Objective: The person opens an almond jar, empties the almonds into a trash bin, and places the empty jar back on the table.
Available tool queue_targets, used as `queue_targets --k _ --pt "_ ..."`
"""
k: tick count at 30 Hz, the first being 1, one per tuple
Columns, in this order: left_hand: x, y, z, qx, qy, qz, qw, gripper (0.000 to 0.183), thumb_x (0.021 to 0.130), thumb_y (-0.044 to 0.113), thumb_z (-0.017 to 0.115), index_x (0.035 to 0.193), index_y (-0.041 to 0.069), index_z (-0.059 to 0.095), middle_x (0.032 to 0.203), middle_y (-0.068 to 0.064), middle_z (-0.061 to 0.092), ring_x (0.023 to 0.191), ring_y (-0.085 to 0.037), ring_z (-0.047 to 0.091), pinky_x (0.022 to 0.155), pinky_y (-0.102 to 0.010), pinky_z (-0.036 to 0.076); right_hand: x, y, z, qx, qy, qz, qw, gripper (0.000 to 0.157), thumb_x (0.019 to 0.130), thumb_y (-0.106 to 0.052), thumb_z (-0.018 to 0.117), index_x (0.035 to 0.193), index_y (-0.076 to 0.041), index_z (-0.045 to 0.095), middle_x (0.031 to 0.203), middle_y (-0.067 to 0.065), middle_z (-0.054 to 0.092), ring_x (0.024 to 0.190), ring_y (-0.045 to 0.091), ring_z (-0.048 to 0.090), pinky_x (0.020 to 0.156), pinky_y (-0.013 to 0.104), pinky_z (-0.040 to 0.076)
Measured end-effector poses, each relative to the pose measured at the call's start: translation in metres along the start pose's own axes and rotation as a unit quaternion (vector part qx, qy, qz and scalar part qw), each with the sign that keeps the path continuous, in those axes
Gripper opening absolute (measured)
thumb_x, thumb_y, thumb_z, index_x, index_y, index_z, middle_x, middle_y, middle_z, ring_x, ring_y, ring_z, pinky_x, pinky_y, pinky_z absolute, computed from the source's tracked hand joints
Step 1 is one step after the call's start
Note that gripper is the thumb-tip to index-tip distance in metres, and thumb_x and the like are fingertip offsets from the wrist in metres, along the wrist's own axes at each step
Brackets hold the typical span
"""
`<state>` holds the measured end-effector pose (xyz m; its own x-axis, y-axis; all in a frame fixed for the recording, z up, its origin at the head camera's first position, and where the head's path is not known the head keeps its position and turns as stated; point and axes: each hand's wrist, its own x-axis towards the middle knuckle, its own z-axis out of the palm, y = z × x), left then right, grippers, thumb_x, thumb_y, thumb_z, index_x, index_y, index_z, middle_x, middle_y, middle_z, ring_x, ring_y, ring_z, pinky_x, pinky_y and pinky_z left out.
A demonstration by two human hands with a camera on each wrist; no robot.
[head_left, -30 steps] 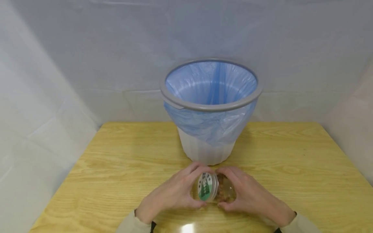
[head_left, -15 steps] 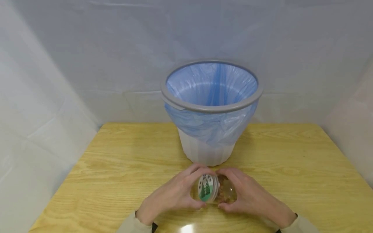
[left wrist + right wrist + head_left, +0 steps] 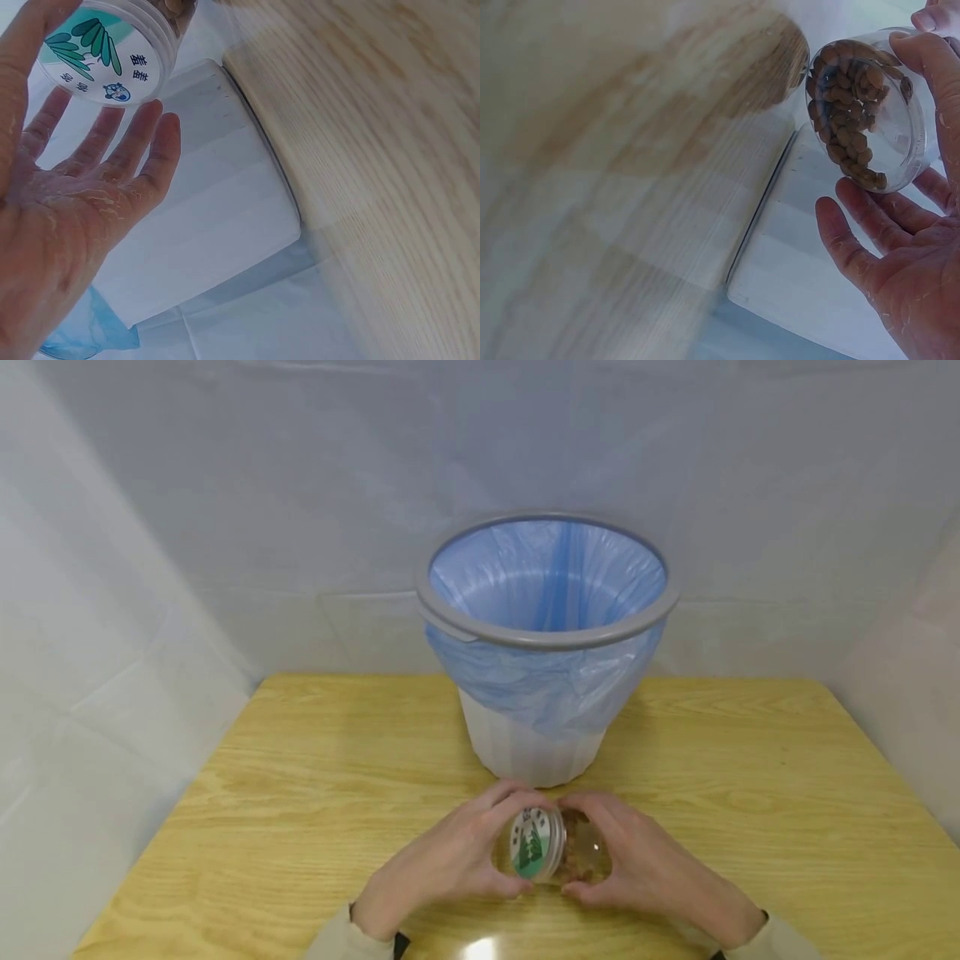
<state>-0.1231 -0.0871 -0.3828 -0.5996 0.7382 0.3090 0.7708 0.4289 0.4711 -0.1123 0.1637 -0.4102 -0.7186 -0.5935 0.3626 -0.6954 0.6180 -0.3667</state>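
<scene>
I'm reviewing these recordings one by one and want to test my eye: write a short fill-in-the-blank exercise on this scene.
1. Between the left hand and the right hand, the one nearer the printed lid is the ____.
2. The transparent jar is held on its ____, not upright.
3. The plastic bag lining the white bin is ____.

Missing words: left; side; blue.

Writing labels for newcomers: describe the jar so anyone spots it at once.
Find the white bin with the blue liner on the wooden table. Directly in front, between left hand and right hand, is a clear jar turned sideways. Only it has brown pieces inside and a green-and-white lid.
</scene>
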Motion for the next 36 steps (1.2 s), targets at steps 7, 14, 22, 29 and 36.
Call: queue_targets --k 7,14,22,29,36 --pt "-0.002 0.003 0.000 -0.006 0.000 -0.008 0.9999 0.085 0.063 0.022 0.084 0.136 0.027 0.041 0.133 0.007 0.043 0.118 -0.011 0.051 0.100 -0.028 0.046 0.001 -0.002 -0.001 0.002 -0.003 0.007 1.000 0.078 0.066 -0.051 0.079 0.132 -0.029 0.042 0.122 -0.016 0.051 0.108 0.005 0.055 0.086 0.029 0.052" --pt "-0.005 0.006 0.001 0.000 -0.001 -0.040 0.9992 0.087 0.063 0.024 0.084 0.138 0.029 0.039 0.135 0.008 0.043 0.119 -0.011 0.051 0.099 -0.031 0.048 0.000 -0.006 -0.002 -0.010 -0.002 0.025 1.000 0.080 0.063 -0.051 0.081 0.130 -0.026 0.045 0.122 -0.013 0.053 0.110 0.005 0.054 0.089 0.031 0.052" --pt "-0.006 0.011 0.002 -0.003 -0.006 -0.053 0.9986 0.086 0.066 0.024 0.083 0.139 0.030 0.039 0.138 0.009 0.042 0.123 -0.012 0.049 0.101 -0.032 0.046 -0.003 -0.010 -0.002 -0.007 0.006 0.044 0.999 0.079 0.061 -0.050 0.083 0.128 -0.025 0.047 0.119 -0.012 0.055 0.107 0.005 0.055 0.087 0.032 0.053" --pt "-0.004 0.015 0.002 -0.024 -0.010 -0.072 0.9971 0.084 0.067 0.021 0.082 0.138 0.033 0.039 0.138 0.011 0.041 0.121 -0.010 0.050 0.101 -0.032 0.046 -0.008 -0.015 -0.003 0.015 -0.004 0.090 0.996 0.078 0.063 -0.051 0.082 0.129 -0.030 0.046 0.120 -0.014 0.055 0.108 0.005 0.056 0.086 0.032 0.053" --pt "-0.001 0.015 0.000 -0.015 -0.012 -0.065 0.9977 0.083 0.067 0.023 0.083 0.138 0.030 0.041 0.137 0.009 0.044 0.120 -0.010 0.051 0.099 -0.029 0.047 -0.008 -0.014 -0.004 0.016 -0.002 0.094 0.995 0.079 0.062 -0.048 0.084 0.129 -0.030 0.046 0.120 -0.014 0.055 0.107 0.005 0.056 0.087 0.032 0.053"
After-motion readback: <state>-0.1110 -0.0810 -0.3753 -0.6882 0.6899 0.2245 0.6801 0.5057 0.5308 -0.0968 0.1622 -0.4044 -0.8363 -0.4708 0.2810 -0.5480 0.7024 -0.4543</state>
